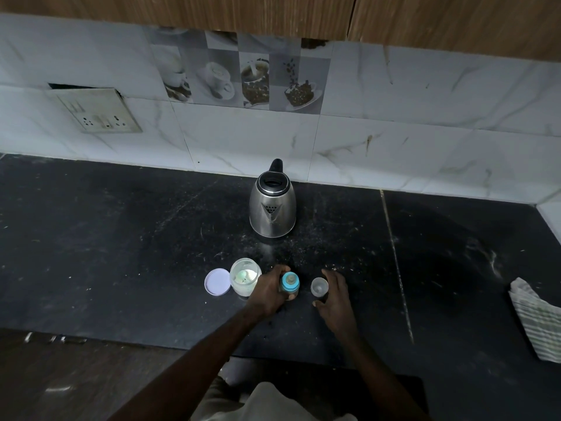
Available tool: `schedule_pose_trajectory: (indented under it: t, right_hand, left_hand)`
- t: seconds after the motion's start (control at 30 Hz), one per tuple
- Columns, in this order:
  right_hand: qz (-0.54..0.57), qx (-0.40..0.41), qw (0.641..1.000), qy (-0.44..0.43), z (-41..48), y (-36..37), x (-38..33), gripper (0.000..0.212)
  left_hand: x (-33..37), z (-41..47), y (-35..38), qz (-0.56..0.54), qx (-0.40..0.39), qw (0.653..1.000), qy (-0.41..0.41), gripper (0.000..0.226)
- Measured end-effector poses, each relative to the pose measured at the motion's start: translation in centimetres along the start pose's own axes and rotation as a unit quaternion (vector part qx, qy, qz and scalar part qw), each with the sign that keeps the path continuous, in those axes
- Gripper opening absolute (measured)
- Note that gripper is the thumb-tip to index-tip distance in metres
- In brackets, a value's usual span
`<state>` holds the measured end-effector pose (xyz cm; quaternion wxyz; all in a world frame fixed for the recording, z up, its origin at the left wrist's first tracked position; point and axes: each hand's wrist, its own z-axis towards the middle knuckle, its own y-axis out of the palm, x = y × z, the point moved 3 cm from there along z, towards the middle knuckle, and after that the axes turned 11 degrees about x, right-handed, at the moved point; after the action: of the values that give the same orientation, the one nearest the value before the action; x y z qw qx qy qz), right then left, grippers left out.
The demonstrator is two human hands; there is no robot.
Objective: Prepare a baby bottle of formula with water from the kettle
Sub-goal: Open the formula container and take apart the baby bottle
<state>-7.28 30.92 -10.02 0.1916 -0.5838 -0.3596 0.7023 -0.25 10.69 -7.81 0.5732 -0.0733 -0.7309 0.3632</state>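
The left hand [267, 291] grips the bottle [290, 285] by its body — likely light, slick plastic, best held there — at 6 o'clock of the kettle [272, 205], the right hand [337, 296] open beside the cap [319, 287].

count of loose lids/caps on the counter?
2: purple lid lies flat left of the open jar; clear cap sits right of the bottle, beside the right hand. None looks hidden.

Dim black stone counter [121, 238] beneath white marbled wall tiles [425, 101] and wooden cabinets [455, 16].
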Motion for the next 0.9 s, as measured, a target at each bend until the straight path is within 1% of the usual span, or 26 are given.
schedule_pose_trajectory:
  t: [0.03,0.1,0.13,0.17,0.23,0.3,0.33,0.4,0.43,0.5,0.6,0.63,0.7,0.77,0.9]
  right_hand:
    - [-0.005,0.024,1.0,-0.01,-0.3,-0.4,-0.7,0.093]
    - [0.011,0.086,0.996,-0.021,-0.7,-1.3,-3.1,0.087]
    - [0.023,0.102,0.994,-0.03,-0.7,-1.5,-4.7,0.082]
    - [0.028,0.098,0.994,-0.046,-0.6,-1.5,-6.3,0.075]
    - [-0.001,0.045,0.994,-0.1,-0.5,-0.7,-9.0,0.066]
    - [-0.082,-0.022,0.984,-0.156,-0.5,0.4,-10.7,0.062]
    - [-0.112,-0.043,0.979,-0.164,-0.4,0.9,-11.1,0.06]
    - [-0.149,-0.059,0.976,-0.147,0.1,1.7,-11.2,0.051]
    - [-0.173,-0.054,0.973,-0.146,0.3,1.8,-11.2,0.047]
    - [-0.21,-0.049,0.962,-0.167,0.7,2.0,-11.4,0.044]
    - [-0.254,-0.081,0.942,-0.203,1.1,1.6,-11.9,0.036]
    - [-0.242,-0.086,0.946,-0.198,1.4,1.3,-11.9,0.035]
    - [-0.198,-0.098,0.956,-0.191,2.2,1.3,-11.2,0.041]
    - [-0.176,-0.119,0.958,-0.193,2.7,1.2,-10.8,0.046]
    - [-0.156,-0.143,0.952,-0.22,3.0,0.4,-10.7,0.047]
  left_hand:
    - [0.0,0.0,0.1,-0.002,0.0,1.0,0.001,0.061]
    - [-0.1,0.0,0.1,-0.002,0.003,1.0,0.007,0.061]
    - [-0.1,0.0,0.1,-0.002,0.005,1.0,0.01,0.06]
    - [-0.2,0.0,0.1,-0.002,0.007,1.0,0.014,0.059]
    - [-0.2,-0.1,0.1,-0.012,0.01,1.0,0.027,0.052]
    - [-0.1,-0.3,0.0,-0.021,0.013,0.999,0.043,0.047]
    - [-0.1,-0.4,-0.1,-0.024,0.014,0.998,0.051,0.046]
    - [-0.4,-0.4,0.0,-0.026,0.02,0.998,0.061,0.047]
    - [-0.4,-0.4,0.0,-0.025,0.021,0.997,0.066,0.049]
    - [-0.6,-0.3,0.1,-0.024,0.019,0.997,0.074,0.051]
    - [-0.7,-0.3,0.2,-0.024,0.01,0.997,0.078,0.053]
    - [-0.7,-0.3,0.3,-0.025,0.01,0.996,0.082,0.053]
    - [-0.5,-0.3,0.3,-0.034,0.013,0.996,0.086,0.054]
    - [-0.5,-0.3,0.5,-0.037,0.014,0.996,0.08,0.053]
    - [-0.9,-0.3,0.7,-0.034,0.016,0.996,0.076,0.049]
